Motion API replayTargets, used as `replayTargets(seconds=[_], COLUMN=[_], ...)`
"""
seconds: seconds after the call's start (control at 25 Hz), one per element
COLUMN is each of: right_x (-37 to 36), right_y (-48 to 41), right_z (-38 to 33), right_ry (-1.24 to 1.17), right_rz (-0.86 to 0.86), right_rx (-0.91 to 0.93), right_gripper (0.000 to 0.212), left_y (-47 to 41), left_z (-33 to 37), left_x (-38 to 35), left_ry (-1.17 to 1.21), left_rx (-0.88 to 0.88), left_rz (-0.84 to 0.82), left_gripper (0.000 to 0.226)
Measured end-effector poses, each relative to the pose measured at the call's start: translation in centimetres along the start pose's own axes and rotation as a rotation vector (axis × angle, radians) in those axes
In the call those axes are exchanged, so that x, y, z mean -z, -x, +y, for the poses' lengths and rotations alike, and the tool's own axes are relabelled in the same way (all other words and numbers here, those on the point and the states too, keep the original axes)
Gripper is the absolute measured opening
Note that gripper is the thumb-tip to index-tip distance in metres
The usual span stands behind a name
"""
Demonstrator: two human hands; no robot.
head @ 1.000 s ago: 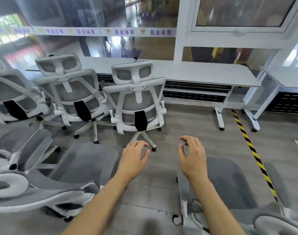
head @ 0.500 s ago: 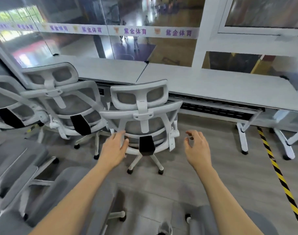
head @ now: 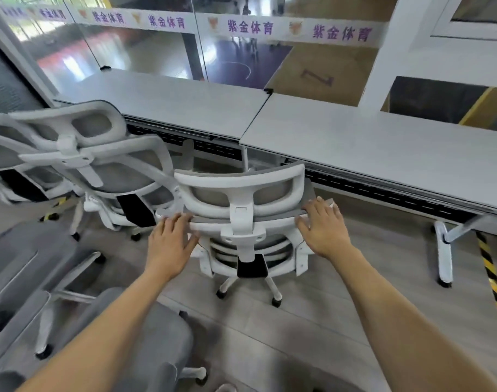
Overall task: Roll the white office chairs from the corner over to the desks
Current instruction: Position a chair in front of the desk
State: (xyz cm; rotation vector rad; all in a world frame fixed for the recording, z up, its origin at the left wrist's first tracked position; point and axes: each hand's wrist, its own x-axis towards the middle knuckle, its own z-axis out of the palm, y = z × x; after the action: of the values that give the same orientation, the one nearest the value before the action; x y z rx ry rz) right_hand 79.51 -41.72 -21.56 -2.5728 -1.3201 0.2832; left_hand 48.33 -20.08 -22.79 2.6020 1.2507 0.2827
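Far left: parked chairs (head: 105, 165) crowd my lane, nearest one just beside target.
My left hand (head: 171, 241) flat on left end of backrest top rail, fingers spread, not closed round it.
Target white chair (head: 241, 199) centre, facing desk (head: 369, 148), headrest near desk edge, castors on floor.
My right hand (head: 323, 224) same on right end, palm down, unclenched.
Judgement: curl fingers over rail before pushing. Push evenly, low and straight, else base swivels into neighbour. Stop short of desk edge.

Grey floor (head: 340, 306), white chairs (head: 241, 222), desks (head: 383, 154)
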Motion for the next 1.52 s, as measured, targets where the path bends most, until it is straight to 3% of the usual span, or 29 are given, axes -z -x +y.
replayTargets(seconds=[0.24,0.48,0.64,0.8,0.88,0.96,1.04,1.24,1.52], right_x=[-1.0,-0.8,0.2,-0.9,0.1,1.9,3.7,6.3,9.5], right_y=[5.3,13.4,18.9,23.4,24.8,25.5,26.2,26.2,25.0], right_z=[-0.2,0.6,3.0,7.5,9.5,11.3,14.0,22.9,32.1], right_ry=[-0.022,-0.056,-0.015,-0.113,-0.151,-0.193,-0.246,-0.320,-0.385], right_rz=[0.156,0.265,0.324,0.217,0.175,0.175,0.245,0.242,0.239], right_rx=[-0.047,-0.218,-0.405,-0.748,-0.768,-0.778,-0.809,-0.834,-0.926], right_gripper=[0.064,0.063,0.065,0.077,0.080,0.062,0.068,0.057,0.066], left_y=[-0.8,0.5,1.1,2.8,3.0,2.7,2.4,2.2,2.8], left_z=[-1.6,1.4,6.8,14.1,17.6,20.8,24.3,32.6,41.0], left_x=[-1.5,-2.1,-4.4,-5.3,-5.9,-6.8,-8.2,-10.8,-12.4], left_ry=[0.056,0.134,0.188,0.277,0.308,0.328,0.315,0.255,0.196], left_rx=[-0.161,-0.344,-0.426,-0.493,-0.530,-0.546,-0.558,-0.592,-0.558], left_rz=[0.039,0.050,-0.021,-0.040,-0.073,-0.135,-0.186,-0.182,-0.225], left_gripper=[0.060,0.052,0.052,0.054,0.056,0.055,0.055,0.053,0.054])
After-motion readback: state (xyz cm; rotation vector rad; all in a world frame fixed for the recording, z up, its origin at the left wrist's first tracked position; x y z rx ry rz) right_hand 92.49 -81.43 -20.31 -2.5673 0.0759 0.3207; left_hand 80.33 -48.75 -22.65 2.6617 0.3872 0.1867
